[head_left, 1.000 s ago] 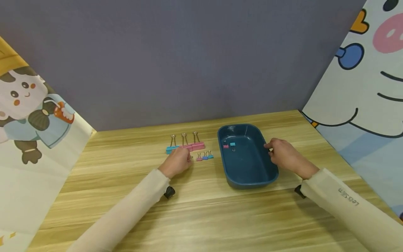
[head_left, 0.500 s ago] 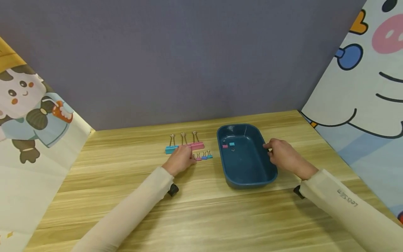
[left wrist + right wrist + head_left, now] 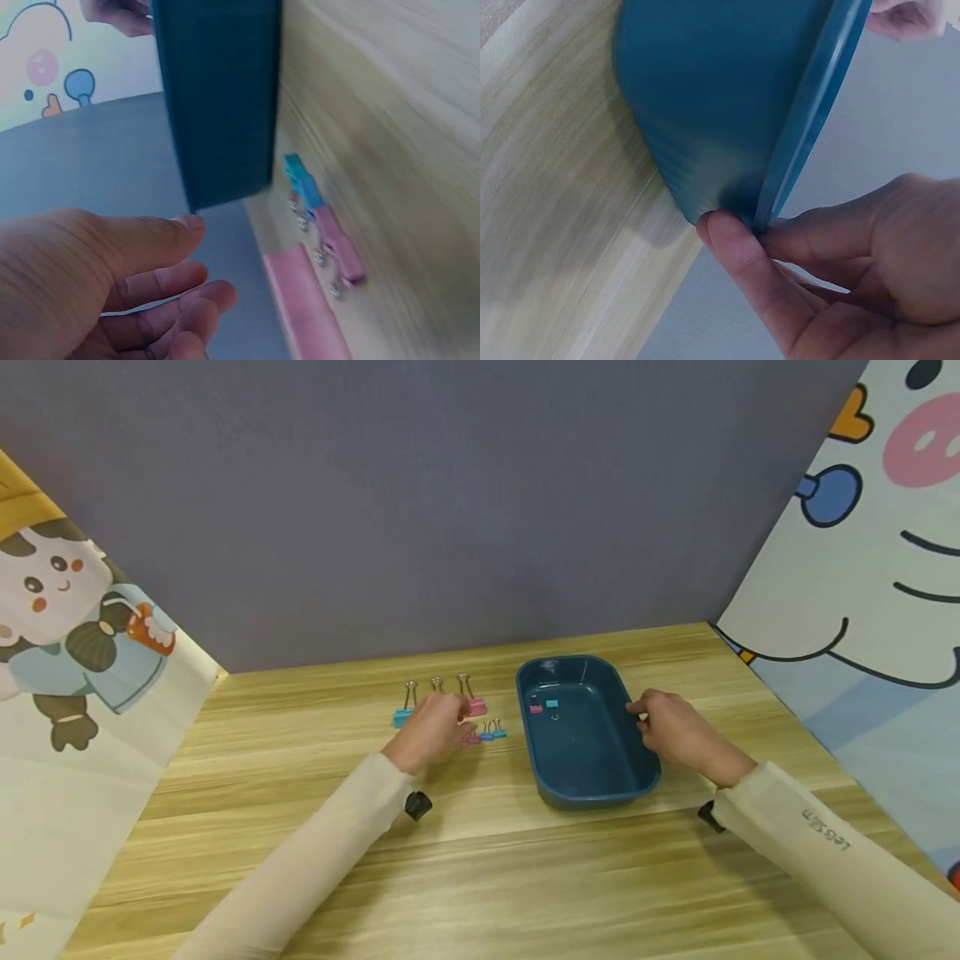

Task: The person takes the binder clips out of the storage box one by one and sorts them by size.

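A dark blue tray (image 3: 600, 777) sits on the wooden table, with a small pink clip (image 3: 536, 708) and a small teal clip (image 3: 552, 703) inside. My right hand (image 3: 643, 710) pinches its right rim; in the right wrist view the thumb and fingers of that hand (image 3: 754, 225) clamp the tray's edge (image 3: 810, 112). My left hand (image 3: 456, 720) hovers over a row of large binder clips, hiding the middle one; a blue clip (image 3: 402, 717) and a pink clip (image 3: 476, 706) show beside it. In the left wrist view this hand (image 3: 206, 259) is loosely curled and holds nothing, near the large pink clip (image 3: 304, 307).
Three small clips, pink (image 3: 472, 740), blue (image 3: 487, 735) and teal (image 3: 500, 732), lie between the left hand and the tray. A grey wall stands behind the table, and cartoon panels (image 3: 862, 568) close both sides. Bare wood (image 3: 487, 877) stretches toward me.
My left hand has moved forward from beside the small clips up over the row of large clips. The right hand and the tray have stayed put.
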{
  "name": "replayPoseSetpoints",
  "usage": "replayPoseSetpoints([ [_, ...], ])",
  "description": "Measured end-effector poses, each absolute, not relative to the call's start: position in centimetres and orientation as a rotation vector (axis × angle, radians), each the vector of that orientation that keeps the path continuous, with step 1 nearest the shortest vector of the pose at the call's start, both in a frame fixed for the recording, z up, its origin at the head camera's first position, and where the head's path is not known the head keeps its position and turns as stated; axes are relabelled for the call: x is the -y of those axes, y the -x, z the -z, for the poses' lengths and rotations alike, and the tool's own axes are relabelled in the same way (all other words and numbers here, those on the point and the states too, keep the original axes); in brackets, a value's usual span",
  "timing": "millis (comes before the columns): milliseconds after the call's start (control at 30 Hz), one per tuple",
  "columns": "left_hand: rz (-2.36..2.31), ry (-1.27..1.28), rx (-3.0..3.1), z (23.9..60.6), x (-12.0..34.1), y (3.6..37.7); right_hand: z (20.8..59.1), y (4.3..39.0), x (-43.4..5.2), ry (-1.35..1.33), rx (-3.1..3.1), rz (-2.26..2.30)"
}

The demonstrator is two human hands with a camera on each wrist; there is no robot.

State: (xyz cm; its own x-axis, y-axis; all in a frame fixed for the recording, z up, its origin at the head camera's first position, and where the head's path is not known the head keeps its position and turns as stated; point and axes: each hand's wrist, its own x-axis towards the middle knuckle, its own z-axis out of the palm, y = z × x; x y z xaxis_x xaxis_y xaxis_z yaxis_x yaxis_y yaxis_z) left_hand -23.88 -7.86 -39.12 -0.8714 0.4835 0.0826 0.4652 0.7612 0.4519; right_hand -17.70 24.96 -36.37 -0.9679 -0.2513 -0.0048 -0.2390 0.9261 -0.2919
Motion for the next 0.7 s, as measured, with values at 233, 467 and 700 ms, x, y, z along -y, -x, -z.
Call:
replayPoseSetpoints([
  [233,-0.792,-0.969,-2.946,37.6,6.3,23.7,36.5,17.7,-25.1,0.385,-3.039,0.451],
  [467,-0.790,-1.046,-2.972,35.9,5.1,23.5,36.6,17.6,-24.9,0.383,-3.039,0.471],
  [700,-0.825,-1.074,-2.898,35.1,3.1,23.4,36.5,17.5,-25.0,0.386,-3.061,0.468],
])
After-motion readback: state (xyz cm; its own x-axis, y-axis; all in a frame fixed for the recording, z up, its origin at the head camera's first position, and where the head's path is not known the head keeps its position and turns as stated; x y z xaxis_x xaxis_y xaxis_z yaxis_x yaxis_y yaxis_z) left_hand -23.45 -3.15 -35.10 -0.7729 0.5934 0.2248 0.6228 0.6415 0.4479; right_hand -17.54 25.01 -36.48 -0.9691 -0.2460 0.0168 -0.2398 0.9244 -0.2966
